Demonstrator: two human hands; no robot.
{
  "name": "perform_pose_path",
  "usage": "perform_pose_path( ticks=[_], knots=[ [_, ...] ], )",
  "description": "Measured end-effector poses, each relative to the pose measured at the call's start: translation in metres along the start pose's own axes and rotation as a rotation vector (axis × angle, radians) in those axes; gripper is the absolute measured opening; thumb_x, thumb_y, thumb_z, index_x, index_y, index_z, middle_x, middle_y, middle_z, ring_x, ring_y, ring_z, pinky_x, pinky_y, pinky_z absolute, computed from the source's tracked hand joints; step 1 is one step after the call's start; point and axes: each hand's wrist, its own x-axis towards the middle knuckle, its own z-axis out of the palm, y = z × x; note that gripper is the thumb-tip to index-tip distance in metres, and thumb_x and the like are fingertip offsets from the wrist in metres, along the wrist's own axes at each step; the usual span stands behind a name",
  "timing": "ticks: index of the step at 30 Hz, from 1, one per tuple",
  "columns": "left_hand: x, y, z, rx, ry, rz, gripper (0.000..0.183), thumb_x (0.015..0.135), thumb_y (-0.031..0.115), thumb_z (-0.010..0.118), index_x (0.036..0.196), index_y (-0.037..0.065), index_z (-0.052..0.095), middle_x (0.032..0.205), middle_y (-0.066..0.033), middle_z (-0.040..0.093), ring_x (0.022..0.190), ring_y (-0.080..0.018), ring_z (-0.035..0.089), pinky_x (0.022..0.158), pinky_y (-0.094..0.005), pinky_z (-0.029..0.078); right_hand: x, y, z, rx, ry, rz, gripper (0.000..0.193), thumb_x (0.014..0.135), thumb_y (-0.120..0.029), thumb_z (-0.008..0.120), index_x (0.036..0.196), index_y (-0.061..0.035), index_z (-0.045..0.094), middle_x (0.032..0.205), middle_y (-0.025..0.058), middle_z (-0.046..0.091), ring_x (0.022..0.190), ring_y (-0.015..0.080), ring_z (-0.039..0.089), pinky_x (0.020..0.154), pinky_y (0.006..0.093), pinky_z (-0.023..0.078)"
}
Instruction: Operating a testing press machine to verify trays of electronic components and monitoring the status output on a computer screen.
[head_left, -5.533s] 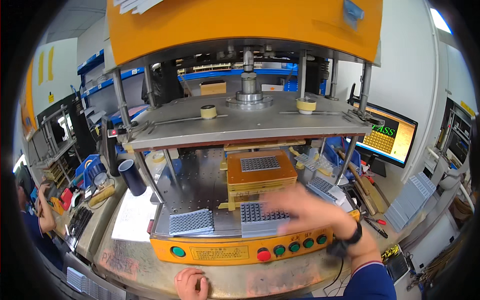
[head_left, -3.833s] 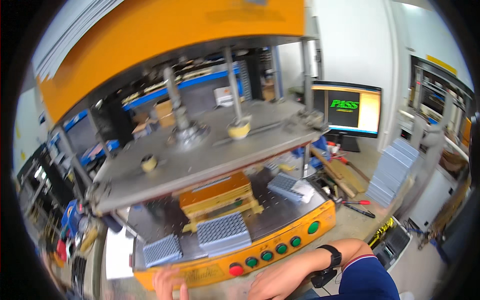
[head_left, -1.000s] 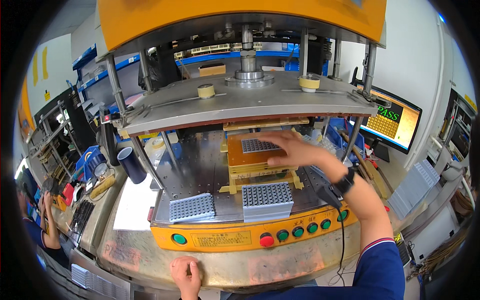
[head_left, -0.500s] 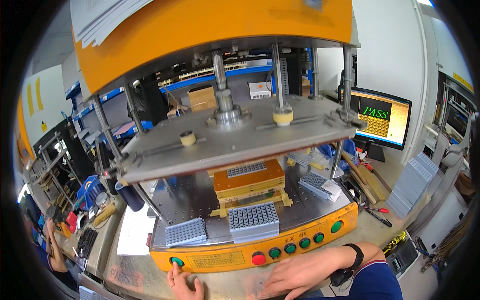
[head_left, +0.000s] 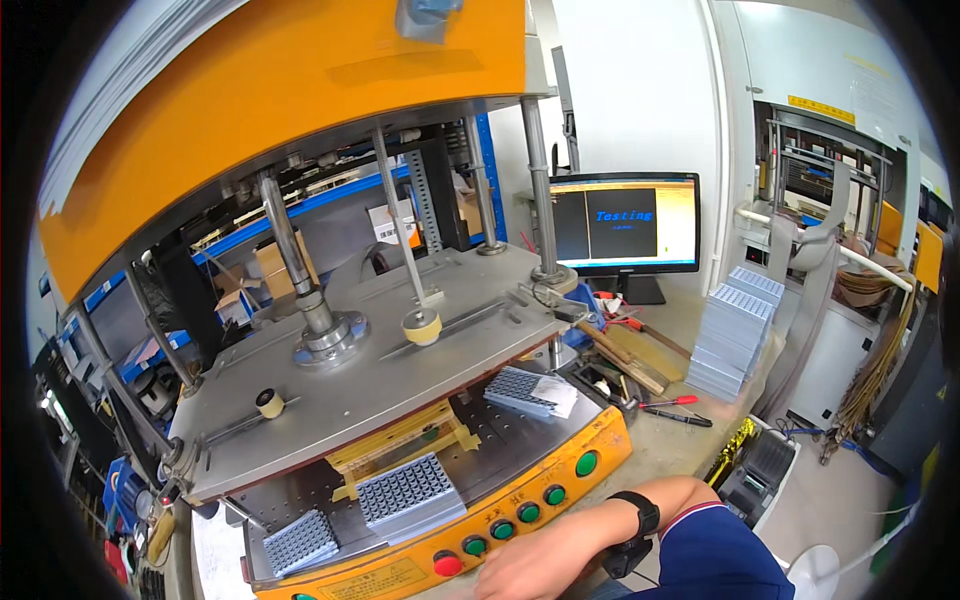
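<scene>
My right hand (head_left: 535,563) lies just below the front panel's button row, nearest the red button (head_left: 447,563), palm down. Its fingers look loosely stretched, with the tips cut off by the lower edge, and no object shows in it. My left hand is out of view. Before me stands an orange press (head_left: 330,95) with a grey metal plate (head_left: 400,345) low over its bed. At the bed's front edge are a stack of grey studded plastic trays (head_left: 410,497) and a smaller stack (head_left: 300,543). The plate partly covers a wooden fixture (head_left: 400,447).
More grey trays (head_left: 520,390) lie at the bed's right under a white scrap. Taller tray stacks (head_left: 730,335) stand on the bench beyond the pens (head_left: 675,408). A monitor (head_left: 625,222) stands behind; steel guide posts (head_left: 538,185) flank the plate.
The view has swung right. The metal plate has come down nearer the fixture. My left hand, earlier touching the left green button, has dropped out of view. The monitor display has changed.
</scene>
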Motion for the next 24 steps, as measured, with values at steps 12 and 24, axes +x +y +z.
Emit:
perform_pose_path(
  ticks=[12,24],
  knots=[
    [-0.003,-0.01,0.004,0.057,-0.022,0.044,0.023,0.099,0.025,0.06,0.101,0.006,0.073,0.096,-0.0153,0.069,0.092,-0.0345,0.062,0.083,-0.0448,0.048,-0.005,0.002,-0.001,0.003,0.019,0.029,0.048,0.094,-0.044,0.063,0.124,-0.0057,0.062,0.103,0.0195,0.069,0.095,0.0401,0.064,0.078,0.0482,0.05],
    [0.068,0.042,-0.029,-0.05,-0.146,0.364,0.016,0.096,0.015,0.064,0.103,0.001,0.066,0.111,-0.0203,0.067,0.106,-0.0353,0.062,0.095,-0.0428,0.047,-0.001,0.001,-0.006,-0.007,-0.042,0.034,0.05,0.094,-0.043,0.065,0.127,-0.0055,0.061,0.111,0.0168,0.068,0.102,0.0365,0.064,0.083,0.0456,0.05]
  ],
)
